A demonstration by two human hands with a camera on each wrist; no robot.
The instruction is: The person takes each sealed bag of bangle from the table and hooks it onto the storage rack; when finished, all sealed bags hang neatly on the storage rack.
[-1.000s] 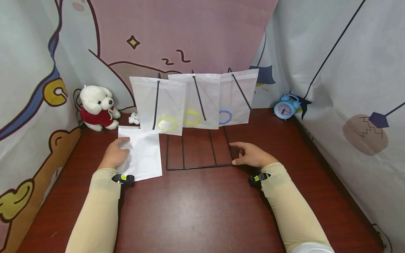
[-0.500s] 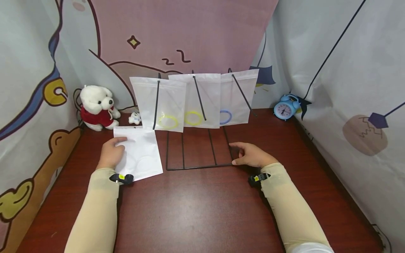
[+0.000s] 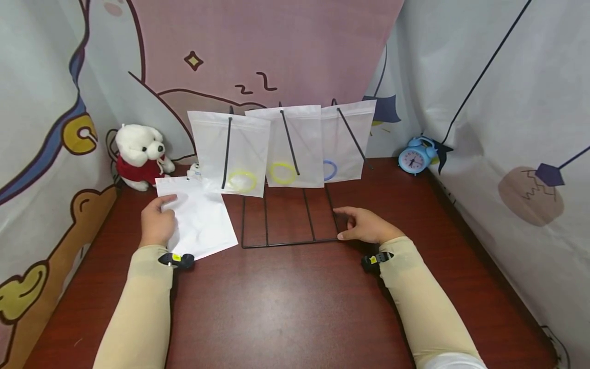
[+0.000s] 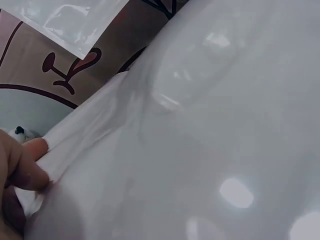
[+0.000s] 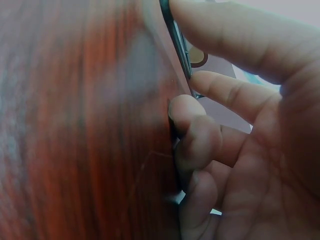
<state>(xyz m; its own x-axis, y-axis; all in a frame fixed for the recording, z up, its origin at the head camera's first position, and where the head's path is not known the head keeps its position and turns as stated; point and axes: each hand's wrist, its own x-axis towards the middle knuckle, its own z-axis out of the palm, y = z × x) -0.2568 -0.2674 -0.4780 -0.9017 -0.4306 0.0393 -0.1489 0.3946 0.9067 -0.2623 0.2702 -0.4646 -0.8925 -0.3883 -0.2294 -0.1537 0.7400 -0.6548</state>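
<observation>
My left hand (image 3: pixel 157 223) pinches the left edge of a white zip bag (image 3: pixel 203 220), which tilts in front of the left side of a black wire rack (image 3: pixel 290 244). In the left wrist view the bag (image 4: pixel 200 150) fills most of the picture, creased where the fingers (image 4: pixel 27 170) grip it. My right hand (image 3: pixel 366 224) holds the rack's right front corner with thumb and index finger, the other fingers curled. Three white bags hang on the rack's hooks: a left bag (image 3: pixel 230 146) and a middle bag (image 3: pixel 299 146) showing yellow rings, and a right bag (image 3: pixel 352 138) showing a blue ring.
A white plush bear (image 3: pixel 140 154) in red sits at the back left. A small white figurine (image 3: pixel 194 171) is partly hidden behind the held bag. A blue alarm clock (image 3: pixel 415 155) stands at the back right. Printed cloth walls surround the brown table (image 3: pixel 286 307).
My left hand has moved slightly left and away from me, raising and tilting the held bag. My right hand stays at the rack's corner. The left hanging bag sways slightly.
</observation>
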